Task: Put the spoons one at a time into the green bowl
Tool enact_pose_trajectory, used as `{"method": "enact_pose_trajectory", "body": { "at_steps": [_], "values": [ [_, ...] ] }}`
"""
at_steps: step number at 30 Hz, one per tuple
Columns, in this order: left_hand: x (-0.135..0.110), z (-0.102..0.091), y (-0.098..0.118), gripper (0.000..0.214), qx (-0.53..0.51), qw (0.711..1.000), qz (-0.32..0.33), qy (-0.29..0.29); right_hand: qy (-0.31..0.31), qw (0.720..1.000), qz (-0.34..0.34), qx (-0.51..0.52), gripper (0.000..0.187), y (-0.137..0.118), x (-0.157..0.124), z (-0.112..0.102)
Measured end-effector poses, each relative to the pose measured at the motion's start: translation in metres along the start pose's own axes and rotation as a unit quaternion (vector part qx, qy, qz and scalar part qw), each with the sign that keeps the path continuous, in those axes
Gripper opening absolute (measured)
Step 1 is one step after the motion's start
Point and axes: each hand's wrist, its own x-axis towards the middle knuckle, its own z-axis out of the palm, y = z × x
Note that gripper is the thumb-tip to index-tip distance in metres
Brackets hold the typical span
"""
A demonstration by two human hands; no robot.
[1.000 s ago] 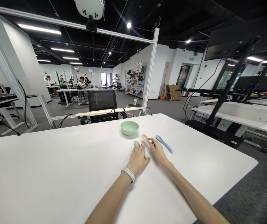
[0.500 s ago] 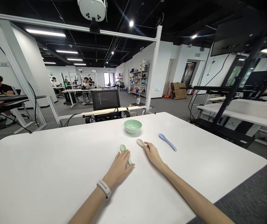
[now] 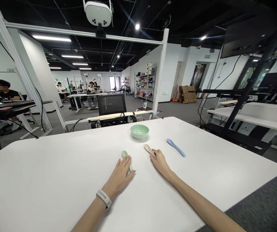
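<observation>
The left hand (image 3: 119, 178) is lying palm down with its fingers spread, pressing flat across the handle of a green spoon (image 3: 124, 155), and it is not visibly closing around it; the spoon's bowl end is poking out beyond the fingertips. A white wristband (image 3: 103, 198) is circling that wrist. The right hand (image 3: 160, 162) is resting on the table just beside, its fingers loosely curled and touching the handle end of a cream spoon (image 3: 148, 149), though whether it has actual hold of the spoon is hard to tell from this view. A blue spoon (image 3: 176, 148) is lying untouched to the right, a little beyond both hands. Farther ahead, a pale green bowl (image 3: 139, 131) is sitting on the white table (image 3: 56, 164), with no spoon in it; all three spoons are lying apart on the tabletop, none lifted so far. Past the table's far edge, an aluminium frame (image 3: 161, 71) is standing, a black office chair (image 3: 111, 106) is facing away, and a seated person (image 3: 5, 95) is working at a desk on the left.
</observation>
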Motion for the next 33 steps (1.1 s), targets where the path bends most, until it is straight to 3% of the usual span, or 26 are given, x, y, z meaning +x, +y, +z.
{"method": "enact_pose_trajectory", "body": {
  "at_steps": [7, 17, 33],
  "values": [
    [-0.0013, -0.0023, 0.0008, 0.074, 0.007, 1.000, -0.017, 0.000, 0.013, 1.000, -0.005, 0.020, 0.038, 0.0004, 0.0053, -0.0031],
    [-0.0033, -0.0039, 0.0009, 0.076, -0.003, 0.999, -0.030, -0.015, 0.001, 0.999, -0.017, 0.030, 0.058, -0.0025, 0.0032, -0.0072],
    [-0.0002, 0.0059, -0.0058, 0.071, -0.009, 1.000, -0.003, 0.018, 0.023, 0.999, -0.018, 0.036, 0.058, 0.0015, 0.0063, -0.0065]
  ]
}}
